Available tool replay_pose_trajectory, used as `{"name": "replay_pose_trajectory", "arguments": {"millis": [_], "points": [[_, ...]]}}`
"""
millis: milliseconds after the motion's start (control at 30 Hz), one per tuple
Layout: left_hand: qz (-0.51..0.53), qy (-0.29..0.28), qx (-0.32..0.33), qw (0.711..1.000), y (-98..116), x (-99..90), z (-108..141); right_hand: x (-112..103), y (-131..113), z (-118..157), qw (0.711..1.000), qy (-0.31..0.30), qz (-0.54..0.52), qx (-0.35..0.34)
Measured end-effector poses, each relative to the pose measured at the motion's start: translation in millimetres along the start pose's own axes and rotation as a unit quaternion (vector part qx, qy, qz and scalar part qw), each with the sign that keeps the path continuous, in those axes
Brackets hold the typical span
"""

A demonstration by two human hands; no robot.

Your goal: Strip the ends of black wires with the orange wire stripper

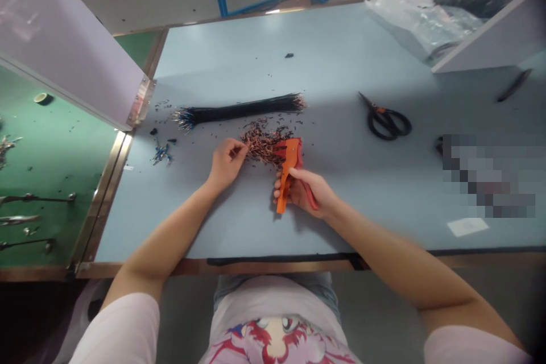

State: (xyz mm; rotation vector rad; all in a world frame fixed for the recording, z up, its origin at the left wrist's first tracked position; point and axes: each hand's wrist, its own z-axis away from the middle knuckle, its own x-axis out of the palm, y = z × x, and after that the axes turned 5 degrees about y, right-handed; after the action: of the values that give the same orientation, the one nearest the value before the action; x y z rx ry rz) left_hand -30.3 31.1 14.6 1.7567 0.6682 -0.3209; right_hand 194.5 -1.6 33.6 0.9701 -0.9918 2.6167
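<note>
A person's right hand (314, 190) grips an orange-and-red, pistol-shaped wire stripper (290, 154), its head at the right edge of a loose heap of short copper-and-black wire scraps (259, 145) on a pale blue tabletop (375, 199), as the left hand (228, 160) rests curled fingertips at the heap's opposite side (whether they grip anything cannot be told); a long bundle of thin black wires (243, 109) lies just beyond

A wire stripper (290, 160) showed orange and red against a pale blue table (341, 227). Bundled wires (247, 108) were black, coppery at one end, blue and silver at the other; clippings (261, 142) mixed copper and black. Scissors (380, 111) were black with an orange pivot, the shirt (251, 300) pale pink with a red-and-blue cartoon print (277, 344).
</note>
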Motion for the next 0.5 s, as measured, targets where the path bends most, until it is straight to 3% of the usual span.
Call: {"name": "replay_pose_trajectory", "arguments": {"millis": [100,233,367,500], "points": [[0.164,0.0,-0.114,0.98,-2,-1.0,-4,0,0,0,1.0,0.003,0.002,0.0],[0.331,-0.026,-0.179,0.926,-10,-2.5,-10,1,0,1,1.0,0.001,0.01,-0.005],[0.389,-0.056,-0.202,0.897,-15,-5.0,-14,1,0,0,1.0,0.001,0.015,-0.007],[0.395,-0.071,-0.197,0.895,-14,-6.2,-15,0,1,0,1.0,0.007,0.017,-0.008]]}}
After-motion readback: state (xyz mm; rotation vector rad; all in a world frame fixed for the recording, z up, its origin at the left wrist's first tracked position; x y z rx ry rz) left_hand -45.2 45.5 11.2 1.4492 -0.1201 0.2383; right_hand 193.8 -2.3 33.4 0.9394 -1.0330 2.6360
